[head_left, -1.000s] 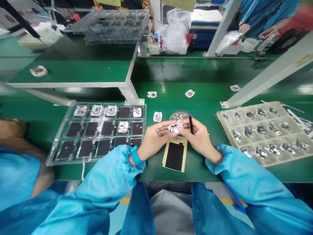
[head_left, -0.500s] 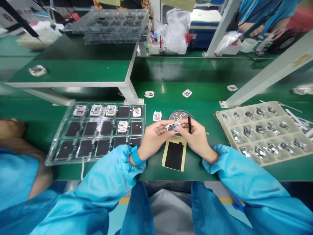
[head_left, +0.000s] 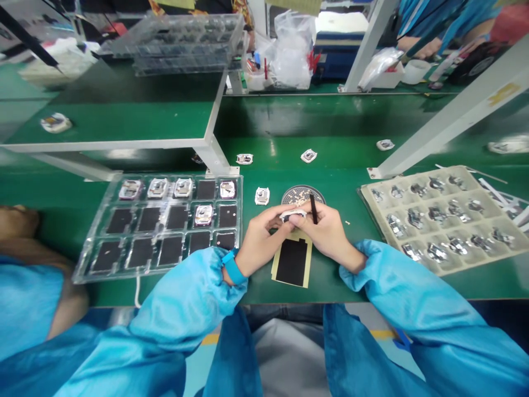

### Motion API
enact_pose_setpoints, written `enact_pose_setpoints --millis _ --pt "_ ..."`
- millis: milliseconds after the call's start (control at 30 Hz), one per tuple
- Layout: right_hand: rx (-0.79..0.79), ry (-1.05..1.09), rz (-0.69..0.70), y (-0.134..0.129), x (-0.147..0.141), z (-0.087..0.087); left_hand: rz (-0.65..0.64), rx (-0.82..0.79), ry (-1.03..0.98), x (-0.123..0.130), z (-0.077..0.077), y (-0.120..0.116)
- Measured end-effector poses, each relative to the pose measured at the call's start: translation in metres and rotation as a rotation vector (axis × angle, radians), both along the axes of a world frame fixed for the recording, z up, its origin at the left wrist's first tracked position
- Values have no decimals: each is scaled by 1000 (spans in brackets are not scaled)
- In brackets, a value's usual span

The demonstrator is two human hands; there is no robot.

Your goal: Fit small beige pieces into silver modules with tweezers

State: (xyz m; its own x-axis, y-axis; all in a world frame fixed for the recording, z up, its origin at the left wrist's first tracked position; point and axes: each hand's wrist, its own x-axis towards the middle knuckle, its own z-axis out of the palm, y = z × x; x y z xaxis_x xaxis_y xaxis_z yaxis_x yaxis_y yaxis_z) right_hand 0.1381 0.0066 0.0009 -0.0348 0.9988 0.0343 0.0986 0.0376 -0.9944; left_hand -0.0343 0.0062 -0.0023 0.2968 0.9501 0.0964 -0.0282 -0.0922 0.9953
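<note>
Pinching 1 small white case (head_left: pixel 294 214), dark inside, near round dish (head_left: pixel 320 196), are left hand (head_left: pixel 264 234) and right hand (head_left: pixel 328 231), which also holds 1 black stick (head_left: pixel 313 209); clear tray (head_left: pixel 241 199) has 5 similar cases (head_left: pixel 204 215)

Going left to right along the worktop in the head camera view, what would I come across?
Another person's bare arm, clear plastic tray, left hand, right hand, beige tray of small metallic parts.

Plastic bag (head_left: pixel 290 55) sits behind; blue box (head_left: pixel 336 57) beside it.
</note>
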Motion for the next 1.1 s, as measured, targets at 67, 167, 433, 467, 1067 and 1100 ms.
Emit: enact_pose_setpoints --millis 67,167,433,467,1067,1100 --pt "-11 -8 -20 0 -1 1 12 36 55 0 1 -1" --pt "-14 -22 -32 0 -3 2 71 41 74 2 2 -2" --pt "10 4 -64 -3 -8 -4 148 61 83 3 5 -7" --pt "18 7 -66 -4 -9 -5 153 73 92 2 5 -8" --pt "351 -294 -20 10 19 13 111 34 155 3 1 0" --pt "405 -318 -8 10 20 15 118 85 209 2 1 0"
